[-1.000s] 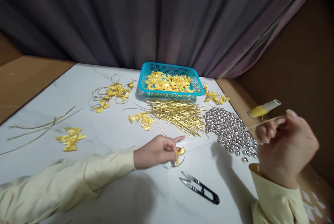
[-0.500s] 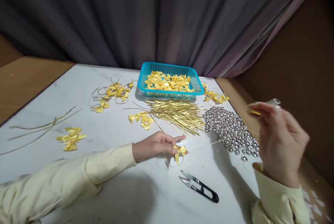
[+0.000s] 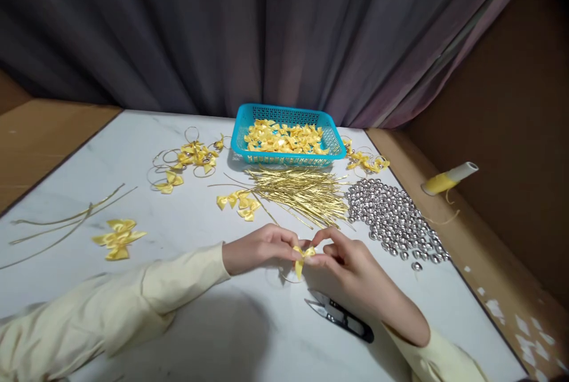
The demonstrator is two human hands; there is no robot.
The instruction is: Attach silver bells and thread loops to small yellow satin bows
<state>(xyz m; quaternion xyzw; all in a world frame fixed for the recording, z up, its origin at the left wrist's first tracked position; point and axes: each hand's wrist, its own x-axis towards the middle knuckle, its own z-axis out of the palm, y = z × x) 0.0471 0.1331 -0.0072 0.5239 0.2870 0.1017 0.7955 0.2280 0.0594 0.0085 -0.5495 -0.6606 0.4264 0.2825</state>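
Observation:
My left hand (image 3: 267,250) pinches a small yellow satin ribbon bow (image 3: 299,260) between thumb and fingers. A thin gold wire ring (image 3: 291,279) hangs below the bow. From the other side, my right hand (image 3: 351,263) has its thumb and forefinger closed at the bow's right loop; the fingertips of both hands nearly meet. Black thread snips (image 3: 344,318) lie on the table just below my right hand, their blades pointing left. A spool of yellow thread (image 3: 444,181) stands tilted at the right, with a loose thread trailing from it.
A blue plastic basket (image 3: 288,159) of yellow bows stands at the back. Before it lie gold wire ties (image 3: 302,195) and silver bells or beads (image 3: 391,216). Bows on rings (image 3: 195,156) lie left and right of the basket. Loose bows (image 3: 119,239) and wires (image 3: 71,219) lie left.
My right hand has let go of the thread spool at the right and come left and down to the bow. My left hand still holds the bow in nearly the same place.

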